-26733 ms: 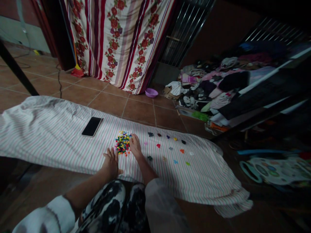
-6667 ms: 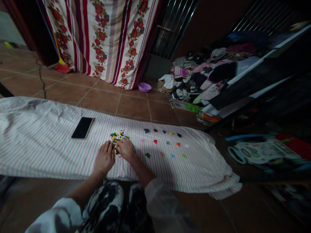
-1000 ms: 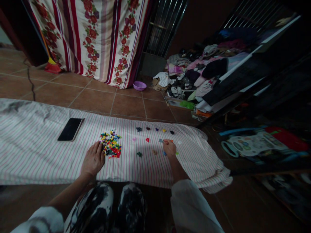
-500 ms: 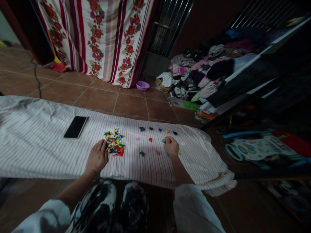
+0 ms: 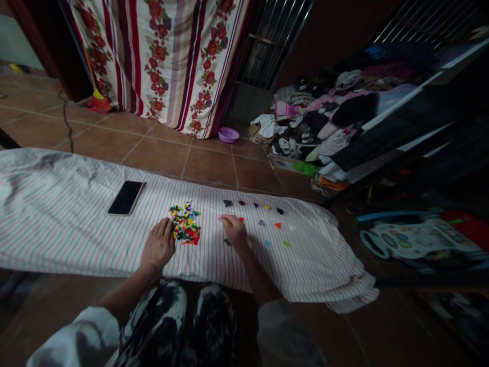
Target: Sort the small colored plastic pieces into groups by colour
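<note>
A mixed pile of tiny coloured pieces [image 5: 186,224] lies on the striped cloth. My left hand [image 5: 158,243] rests flat along the pile's left edge, its fingers stretched out. My right hand [image 5: 234,232] is over the cloth right of the pile, fingertips pinched at the small pink pieces [image 5: 219,218]; whatever is between them is too small to make out. Small groups sorted by colour lie around it: dark grey pieces [image 5: 227,203], red pieces [image 5: 241,219], green pieces [image 5: 227,242], grey pieces [image 5: 262,223] and orange pieces [image 5: 277,225]. My right wrist hides part of the front row.
A phone [image 5: 126,198] lies left of the pile on the striped cloth [image 5: 69,214]. Beyond, on the tiled floor, are a purple basin [image 5: 228,135], a red broom [image 5: 99,103] and heaped clothes [image 5: 317,117]. A floral curtain [image 5: 171,61] hangs behind.
My right hand has moved left from the grey pieces to the pink ones, uncovering the orange group. My left hand stays beside the pile. The view has shifted slightly.
</note>
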Available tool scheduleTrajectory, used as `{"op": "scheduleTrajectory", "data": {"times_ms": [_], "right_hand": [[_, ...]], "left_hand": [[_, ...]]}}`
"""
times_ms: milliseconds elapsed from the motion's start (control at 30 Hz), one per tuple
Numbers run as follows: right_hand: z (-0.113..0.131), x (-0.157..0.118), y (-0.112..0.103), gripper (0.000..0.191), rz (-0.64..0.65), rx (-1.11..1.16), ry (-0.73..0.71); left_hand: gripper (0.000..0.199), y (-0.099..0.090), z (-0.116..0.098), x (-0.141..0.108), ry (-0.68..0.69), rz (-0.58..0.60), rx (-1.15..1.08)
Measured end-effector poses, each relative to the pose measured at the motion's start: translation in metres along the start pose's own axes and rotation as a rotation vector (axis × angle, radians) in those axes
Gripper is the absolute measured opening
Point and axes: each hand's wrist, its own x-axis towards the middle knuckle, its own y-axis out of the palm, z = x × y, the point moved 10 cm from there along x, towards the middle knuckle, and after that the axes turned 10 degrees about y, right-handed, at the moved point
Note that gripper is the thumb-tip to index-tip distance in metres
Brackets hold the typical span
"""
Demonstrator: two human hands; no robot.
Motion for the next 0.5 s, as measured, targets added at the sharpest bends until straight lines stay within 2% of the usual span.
{"op": "scheduleTrajectory", "data": {"times_ms": [200,500], "right_hand": [[0.033,-0.028,0.053,0.023,0.19,-0.013,-0.104],[0.057,-0.045,0.085,0.021,0.285,-0.124,-0.109]], "left_hand": [[0.046,0.0,0.0,0.001,-0.02,0.026,0.01],[0.045,-0.001,0.0,0.002,-0.026,0.037,0.008]]}}
